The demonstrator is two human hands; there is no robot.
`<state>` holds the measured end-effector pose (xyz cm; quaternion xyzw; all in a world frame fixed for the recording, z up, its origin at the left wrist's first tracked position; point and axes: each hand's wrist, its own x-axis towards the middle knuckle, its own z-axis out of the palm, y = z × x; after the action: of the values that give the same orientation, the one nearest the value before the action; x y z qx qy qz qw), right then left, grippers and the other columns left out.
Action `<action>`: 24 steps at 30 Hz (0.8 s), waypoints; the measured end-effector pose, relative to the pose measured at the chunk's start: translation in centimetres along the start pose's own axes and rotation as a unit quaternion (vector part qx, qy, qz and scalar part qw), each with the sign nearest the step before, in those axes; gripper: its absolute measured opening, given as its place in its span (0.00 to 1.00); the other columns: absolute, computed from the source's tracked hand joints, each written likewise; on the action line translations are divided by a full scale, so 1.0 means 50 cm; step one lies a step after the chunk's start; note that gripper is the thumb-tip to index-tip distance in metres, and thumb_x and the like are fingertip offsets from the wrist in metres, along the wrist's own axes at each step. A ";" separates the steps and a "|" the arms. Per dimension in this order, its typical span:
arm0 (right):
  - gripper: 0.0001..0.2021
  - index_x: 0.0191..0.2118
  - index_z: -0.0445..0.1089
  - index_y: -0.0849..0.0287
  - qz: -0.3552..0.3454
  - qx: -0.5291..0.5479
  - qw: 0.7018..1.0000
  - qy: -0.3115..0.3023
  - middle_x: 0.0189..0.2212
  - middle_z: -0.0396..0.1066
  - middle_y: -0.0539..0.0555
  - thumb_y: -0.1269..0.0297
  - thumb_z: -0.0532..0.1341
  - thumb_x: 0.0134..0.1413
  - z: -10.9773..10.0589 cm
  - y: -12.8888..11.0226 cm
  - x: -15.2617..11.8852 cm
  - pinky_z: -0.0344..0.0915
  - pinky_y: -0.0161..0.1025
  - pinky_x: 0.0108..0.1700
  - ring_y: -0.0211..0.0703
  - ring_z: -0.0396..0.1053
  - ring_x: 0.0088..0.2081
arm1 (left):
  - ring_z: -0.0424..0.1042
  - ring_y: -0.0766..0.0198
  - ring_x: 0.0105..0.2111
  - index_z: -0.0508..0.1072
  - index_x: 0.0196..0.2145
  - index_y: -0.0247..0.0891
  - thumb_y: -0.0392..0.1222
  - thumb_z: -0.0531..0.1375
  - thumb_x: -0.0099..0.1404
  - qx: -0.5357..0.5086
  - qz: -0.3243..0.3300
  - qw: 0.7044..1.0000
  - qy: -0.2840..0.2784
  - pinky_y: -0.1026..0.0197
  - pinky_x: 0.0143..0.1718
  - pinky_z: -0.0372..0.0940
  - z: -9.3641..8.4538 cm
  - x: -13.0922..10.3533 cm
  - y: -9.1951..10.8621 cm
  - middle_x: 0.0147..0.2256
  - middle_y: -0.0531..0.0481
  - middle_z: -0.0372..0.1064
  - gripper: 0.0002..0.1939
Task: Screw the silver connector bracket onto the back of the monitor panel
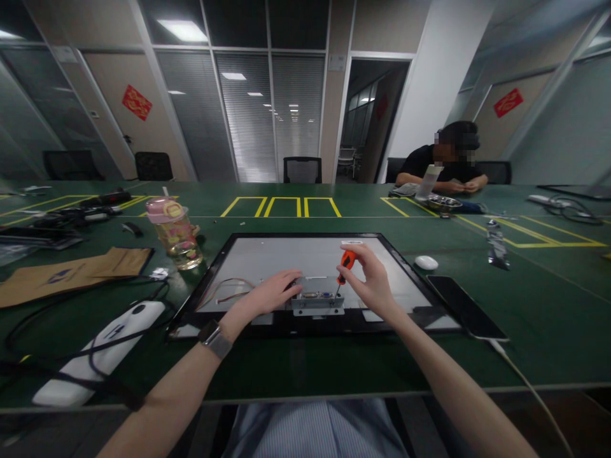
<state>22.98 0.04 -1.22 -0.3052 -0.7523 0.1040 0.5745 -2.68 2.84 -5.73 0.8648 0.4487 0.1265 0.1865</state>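
Note:
My right hand (370, 280) is closed around the handle of an orange-and-black screwdriver (347, 262). The screwdriver stands nearly upright, and its shaft reaches down to the right part of a metal bracket (317, 304) with several ports in its side. At the bracket's left end, my left hand (274, 292) grips it with bent fingers; the fingertips are partly hidden. Beneath both hands lies a flat display panel (296, 254) with a black frame and a pale grey back. Thin loose wires (224, 287) lie on the panel left of my left hand.
Left of the panel are a drink bottle (174, 232), a brown paper bag (71, 270) and a white power strip (105, 353) with black cables. To the right lie a phone (468, 308) with a cable and a white case (426, 262). Across the table sits another person (443, 159).

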 end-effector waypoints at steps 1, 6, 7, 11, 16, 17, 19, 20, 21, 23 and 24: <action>0.17 0.52 0.65 0.52 -0.001 -0.002 1.000 0.002 0.36 0.67 0.53 0.69 0.61 0.57 0.001 0.000 -0.001 0.67 0.49 0.46 0.46 0.68 0.38 | 0.57 0.57 0.63 0.61 0.60 0.36 0.54 0.45 0.73 0.000 0.001 1.000 0.001 0.55 0.65 0.49 0.000 0.000 0.000 0.64 0.42 0.57 0.26; 0.16 0.52 0.66 0.53 -0.034 -0.027 0.999 -0.015 0.39 0.70 0.55 0.70 0.60 0.58 -0.002 -0.008 -0.003 0.66 0.48 0.46 0.47 0.69 0.41 | 0.57 0.58 0.63 0.62 0.60 0.37 0.54 0.45 0.73 0.002 0.004 1.000 0.003 0.55 0.65 0.49 0.000 -0.001 0.001 0.64 0.42 0.58 0.25; 0.15 0.51 0.67 0.53 -0.041 -0.031 0.999 -0.018 0.39 0.70 0.55 0.70 0.60 0.58 -0.002 -0.009 -0.001 0.67 0.47 0.45 0.47 0.69 0.41 | 0.57 0.58 0.63 0.61 0.60 0.37 0.54 0.45 0.73 0.003 0.001 1.000 0.002 0.55 0.65 0.49 -0.001 -0.001 0.001 0.64 0.42 0.58 0.26; 0.14 0.49 0.68 0.52 -0.032 -0.037 0.999 -0.004 0.38 0.70 0.54 0.67 0.63 0.57 -0.001 -0.007 0.000 0.67 0.45 0.43 0.47 0.69 0.39 | 0.57 0.58 0.63 0.61 0.61 0.37 0.55 0.45 0.73 0.005 0.000 1.000 0.002 0.55 0.65 0.49 0.001 -0.001 0.001 0.64 0.43 0.57 0.26; 0.18 0.55 0.63 0.54 -0.010 0.006 1.000 -0.002 0.37 0.70 0.55 0.69 0.57 0.60 0.002 -0.005 -0.005 0.67 0.47 0.45 0.45 0.70 0.38 | 0.58 0.58 0.63 0.62 0.60 0.37 0.55 0.44 0.73 0.008 0.014 1.000 0.010 0.55 0.65 0.50 0.005 0.002 -0.006 0.63 0.42 0.59 0.26; 0.17 0.54 0.64 0.54 -0.017 0.007 1.000 -0.008 0.37 0.70 0.55 0.70 0.56 0.60 0.000 -0.007 -0.005 0.67 0.47 0.45 0.45 0.70 0.38 | 0.58 0.58 0.63 0.62 0.60 0.38 0.55 0.44 0.73 0.007 0.015 1.000 0.012 0.55 0.64 0.50 0.006 0.002 -0.007 0.63 0.42 0.59 0.26; 0.14 0.51 0.66 0.53 -0.032 -0.007 0.999 -0.017 0.37 0.70 0.55 0.69 0.57 0.60 -0.003 -0.013 -0.003 0.66 0.47 0.44 0.46 0.69 0.39 | 0.58 0.58 0.63 0.62 0.60 0.38 0.56 0.44 0.73 0.006 0.013 1.000 0.015 0.55 0.64 0.50 0.007 0.002 -0.009 0.63 0.43 0.59 0.26; 0.12 0.49 0.67 0.53 -0.036 -0.017 0.999 -0.018 0.37 0.69 0.54 0.68 0.58 0.60 -0.004 -0.015 -0.002 0.66 0.46 0.44 0.46 0.69 0.39 | 0.58 0.58 0.63 0.62 0.60 0.39 0.56 0.44 0.73 0.005 0.012 1.000 0.016 0.54 0.64 0.51 0.008 0.002 -0.010 0.63 0.43 0.59 0.26; 0.11 0.48 0.68 0.53 -0.037 -0.025 0.999 -0.017 0.36 0.69 0.54 0.68 0.60 0.59 -0.004 -0.016 0.000 0.66 0.46 0.43 0.46 0.68 0.39 | 0.58 0.58 0.63 0.62 0.60 0.39 0.57 0.44 0.73 0.005 0.013 1.000 0.016 0.54 0.64 0.51 0.008 0.002 -0.011 0.63 0.43 0.59 0.26; 0.11 0.47 0.69 0.53 -0.032 -0.030 0.999 -0.004 0.34 0.68 0.53 0.67 0.62 0.57 -0.003 -0.014 0.000 0.66 0.45 0.41 0.45 0.67 0.36 | 0.58 0.58 0.63 0.61 0.60 0.40 0.58 0.44 0.73 0.003 0.015 1.000 0.016 0.54 0.64 0.51 0.010 0.002 -0.014 0.63 0.44 0.59 0.27; 0.12 0.47 0.68 0.53 -0.026 -0.026 0.999 0.006 0.34 0.68 0.52 0.67 0.62 0.57 -0.002 -0.011 -0.001 0.66 0.45 0.42 0.44 0.67 0.36 | 0.58 0.58 0.63 0.61 0.60 0.40 0.58 0.43 0.73 0.002 0.018 1.000 0.016 0.55 0.64 0.51 0.010 0.003 -0.015 0.63 0.43 0.59 0.27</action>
<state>22.90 -0.45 -0.96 -0.3011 -0.7590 0.0672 0.5734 -2.96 3.23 -6.53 0.8708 0.4367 0.1431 0.1749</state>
